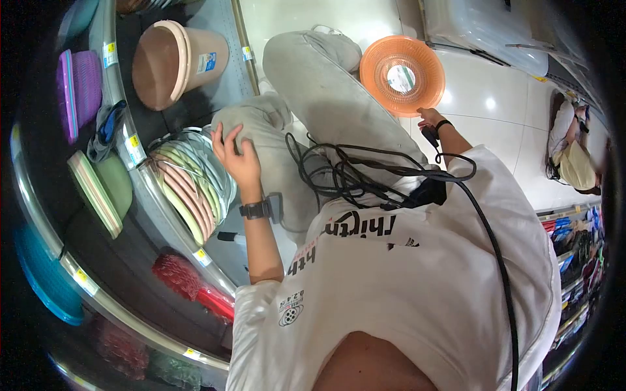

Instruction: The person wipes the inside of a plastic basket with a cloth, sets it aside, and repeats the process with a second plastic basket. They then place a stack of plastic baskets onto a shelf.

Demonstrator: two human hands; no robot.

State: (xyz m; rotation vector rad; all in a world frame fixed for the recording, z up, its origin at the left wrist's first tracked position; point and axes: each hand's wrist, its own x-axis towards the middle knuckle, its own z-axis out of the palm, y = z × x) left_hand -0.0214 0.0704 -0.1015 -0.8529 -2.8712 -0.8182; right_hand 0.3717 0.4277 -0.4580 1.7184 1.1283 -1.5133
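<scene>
My right hand (432,119) grips the near rim of a round orange plastic basket (427,72) with ribbed sides and a white label in its bottom. The basket is held out over the tiled floor, beside my bent knee. My left hand (236,156) is raised with its fingers spread and nothing in it. Close to it, on the lower shelf, stands a stack of pastel plastic basins (189,189) in pink, green and pale blue. Where my right fingers wrap under the rim is partly hidden.
A black cable (352,169) lies coiled across my lap and runs over my shirt. Shelves on the left hold a pink bucket (208,62), a purple basket (83,91) and a green basin (107,189). Another person (574,146) is at the far right. Clear plastic bins (486,29) stand at the upper right.
</scene>
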